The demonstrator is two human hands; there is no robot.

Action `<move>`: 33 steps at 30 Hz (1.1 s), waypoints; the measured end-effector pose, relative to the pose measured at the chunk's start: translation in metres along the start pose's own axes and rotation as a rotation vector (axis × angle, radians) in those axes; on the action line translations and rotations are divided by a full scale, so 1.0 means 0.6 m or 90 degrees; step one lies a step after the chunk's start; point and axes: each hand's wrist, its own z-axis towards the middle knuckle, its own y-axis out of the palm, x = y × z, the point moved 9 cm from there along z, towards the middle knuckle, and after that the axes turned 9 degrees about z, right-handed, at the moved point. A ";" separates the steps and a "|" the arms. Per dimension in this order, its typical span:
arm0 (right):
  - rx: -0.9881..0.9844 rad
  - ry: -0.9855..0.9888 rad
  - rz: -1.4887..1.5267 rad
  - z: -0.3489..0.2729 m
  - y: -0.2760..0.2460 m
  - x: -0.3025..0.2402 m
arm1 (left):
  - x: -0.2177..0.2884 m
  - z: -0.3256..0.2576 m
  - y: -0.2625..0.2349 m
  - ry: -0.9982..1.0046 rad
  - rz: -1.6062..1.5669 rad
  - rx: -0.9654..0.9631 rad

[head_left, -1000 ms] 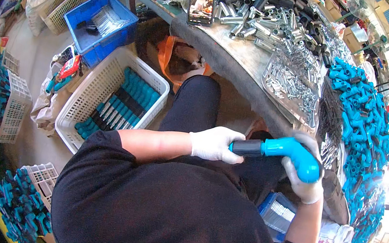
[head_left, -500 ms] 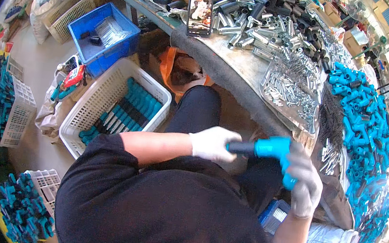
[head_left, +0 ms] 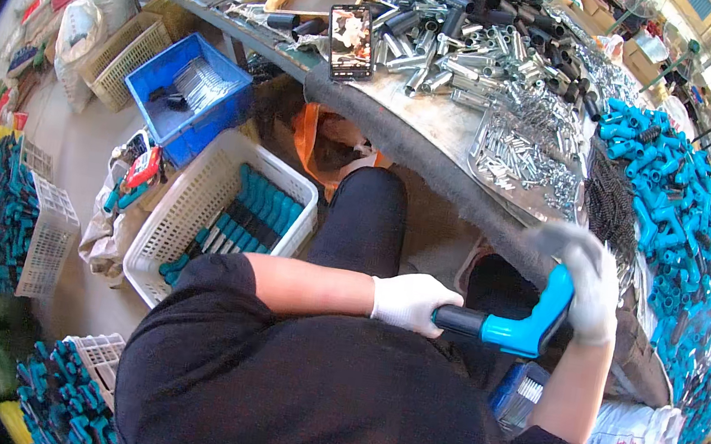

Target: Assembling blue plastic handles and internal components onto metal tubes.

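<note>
My left hand [head_left: 406, 302], in a white glove, is closed round the black tube end of a turquoise bent handle [head_left: 514, 333]. The handle lies level in front of my body, its turquoise arm bending up to the right. At that upper end is my gloved right hand [head_left: 590, 282]. Its palm is against or very close to the handle, and its blurred fingers stretch out to the left above the tip, not wrapped round it. What lies inside my left fist is hidden.
A workbench [head_left: 408, 107] with metal tubes, pins and a phone [head_left: 351, 42] stands ahead. Turquoise handles [head_left: 685, 237] are heaped at its right. On the left are a white crate [head_left: 182, 198] of finished-looking handles and a blue bin [head_left: 142, 92]. A small blue box [head_left: 520, 395] sits below my right arm.
Both hands and the handle have moved right and slightly nearer my body. The handle has turned so its bent arm points up instead of down. My right hand has loosened from round it.
</note>
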 end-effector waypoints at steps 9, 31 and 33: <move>-0.119 -0.318 -0.096 -0.075 0.067 -0.029 | -0.049 -0.004 -0.016 -0.145 -0.023 -0.066; -0.005 -0.241 0.047 -0.081 0.024 0.054 | -0.129 -0.032 -0.029 -0.301 -0.096 0.033; -0.077 -0.355 -0.149 -0.073 0.053 -0.014 | -0.068 -0.008 0.022 -0.129 0.061 -0.081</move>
